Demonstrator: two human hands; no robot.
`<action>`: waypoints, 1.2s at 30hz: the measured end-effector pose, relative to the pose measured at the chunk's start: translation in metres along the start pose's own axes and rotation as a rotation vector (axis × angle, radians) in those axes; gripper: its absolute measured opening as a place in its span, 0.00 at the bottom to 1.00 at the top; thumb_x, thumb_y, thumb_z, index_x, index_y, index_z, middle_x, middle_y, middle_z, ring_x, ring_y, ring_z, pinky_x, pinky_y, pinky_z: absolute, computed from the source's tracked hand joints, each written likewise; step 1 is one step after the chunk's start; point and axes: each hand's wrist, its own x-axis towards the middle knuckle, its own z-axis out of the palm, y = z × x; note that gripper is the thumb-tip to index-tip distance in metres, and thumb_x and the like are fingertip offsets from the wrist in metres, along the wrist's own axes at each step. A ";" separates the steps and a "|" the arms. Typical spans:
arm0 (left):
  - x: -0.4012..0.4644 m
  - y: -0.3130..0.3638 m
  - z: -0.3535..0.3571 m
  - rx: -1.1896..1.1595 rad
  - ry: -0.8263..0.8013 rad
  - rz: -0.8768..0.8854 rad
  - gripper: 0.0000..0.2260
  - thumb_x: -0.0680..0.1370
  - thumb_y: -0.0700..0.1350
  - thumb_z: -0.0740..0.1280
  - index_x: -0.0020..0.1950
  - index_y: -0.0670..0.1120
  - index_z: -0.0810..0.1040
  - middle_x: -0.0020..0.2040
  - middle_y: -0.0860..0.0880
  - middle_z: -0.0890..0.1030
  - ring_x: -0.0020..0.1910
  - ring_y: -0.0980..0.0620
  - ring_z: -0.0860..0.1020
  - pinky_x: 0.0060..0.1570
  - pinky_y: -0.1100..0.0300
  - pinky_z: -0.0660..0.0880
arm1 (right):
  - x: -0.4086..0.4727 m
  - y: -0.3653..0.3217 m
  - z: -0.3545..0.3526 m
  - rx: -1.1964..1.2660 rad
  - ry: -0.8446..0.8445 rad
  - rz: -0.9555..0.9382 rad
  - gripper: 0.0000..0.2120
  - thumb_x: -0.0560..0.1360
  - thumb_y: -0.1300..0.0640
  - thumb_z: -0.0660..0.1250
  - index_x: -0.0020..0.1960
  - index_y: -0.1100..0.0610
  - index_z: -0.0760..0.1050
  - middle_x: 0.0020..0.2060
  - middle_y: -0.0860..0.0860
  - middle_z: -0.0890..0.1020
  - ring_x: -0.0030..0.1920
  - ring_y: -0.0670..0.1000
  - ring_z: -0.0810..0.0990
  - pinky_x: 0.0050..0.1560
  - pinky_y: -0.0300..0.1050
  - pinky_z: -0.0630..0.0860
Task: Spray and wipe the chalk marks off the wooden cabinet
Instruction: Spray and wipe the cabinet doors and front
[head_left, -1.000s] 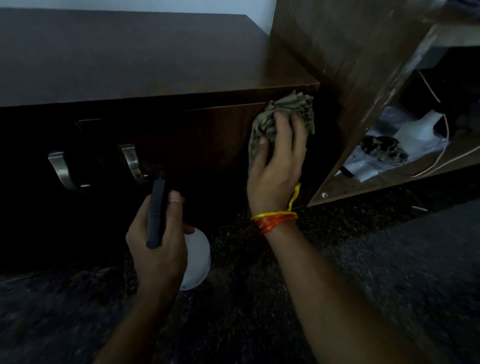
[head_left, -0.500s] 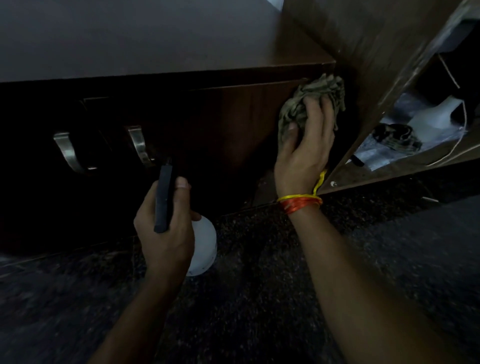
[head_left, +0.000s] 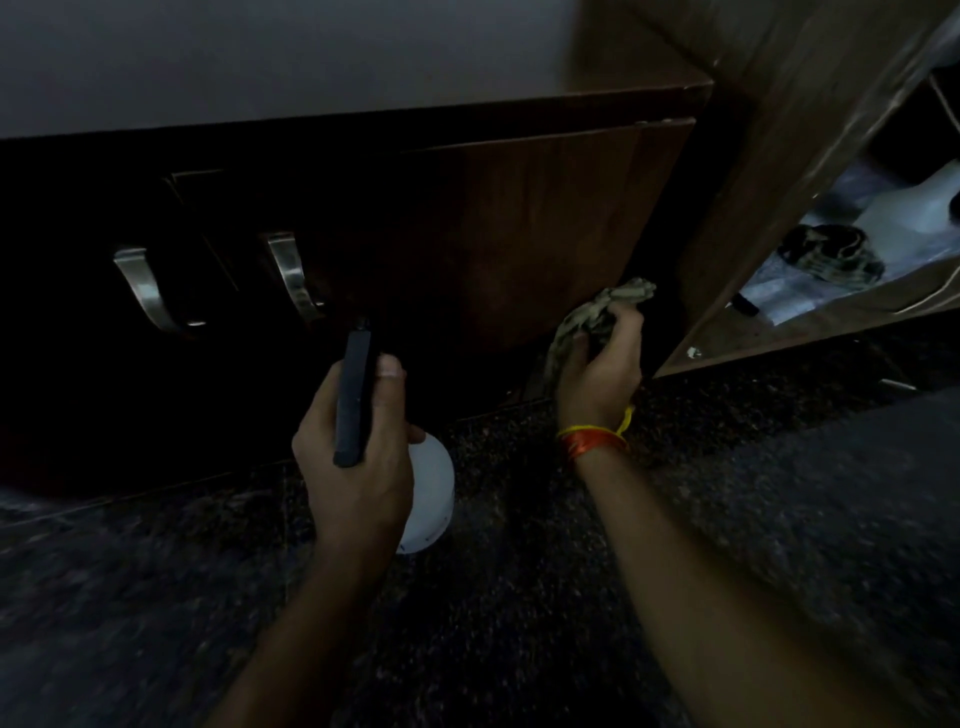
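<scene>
- Steel handles (head_left: 150, 288) sit far left on the dark doors; nothing for me to do there, and that side is too dim to tell whether any chalk is on it.
- My left hand (head_left: 358, 457) is wrapped round the spray bottle (head_left: 428, 493), thumb up along its black head, nozzle aimed at the cabinet (head_left: 519, 228) front. I judge it should idle there, pointing at the wood and not at the floor (head_left: 519, 597), ready for one short burst if the cloth starts to drag dry.
- The brown door panel is where the work is. I cannot make out any chalk on it in this light, so I would go by feel and cover the whole face in overlapping strokes, not chase marks.
- My right hand (head_left: 597, 374) is closed on the bunched cloth (head_left: 597, 317), low at the door's bottom right corner, near the floor. To do this pass well I would flatten the wad so more fabric meets the wood, press evenly, and run it right into the bottom edge and corner where dust tends to collect.
- Further right, the lighter shelf unit (head_left: 753, 171) stands close; I would keep my knuckles off its side panel while working that narrow gap.
</scene>
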 end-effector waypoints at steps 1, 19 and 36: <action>0.000 -0.001 0.000 0.003 -0.002 -0.002 0.11 0.79 0.57 0.61 0.43 0.52 0.75 0.35 0.44 0.75 0.27 0.50 0.75 0.29 0.67 0.72 | -0.004 0.007 0.001 0.002 -0.030 0.064 0.17 0.75 0.68 0.62 0.63 0.65 0.69 0.61 0.62 0.75 0.64 0.58 0.73 0.64 0.44 0.69; 0.002 -0.012 -0.002 0.010 0.005 -0.027 0.16 0.79 0.57 0.61 0.43 0.45 0.75 0.33 0.44 0.76 0.27 0.52 0.76 0.31 0.65 0.73 | -0.017 0.016 0.029 0.003 0.010 0.396 0.16 0.77 0.64 0.59 0.64 0.64 0.66 0.62 0.61 0.74 0.62 0.58 0.74 0.61 0.46 0.70; 0.003 -0.011 -0.011 0.041 0.010 -0.011 0.12 0.79 0.59 0.61 0.44 0.55 0.76 0.37 0.46 0.78 0.27 0.51 0.76 0.30 0.65 0.72 | -0.058 0.008 0.072 0.395 -0.173 1.040 0.22 0.76 0.72 0.58 0.68 0.67 0.57 0.67 0.66 0.66 0.64 0.66 0.70 0.65 0.61 0.69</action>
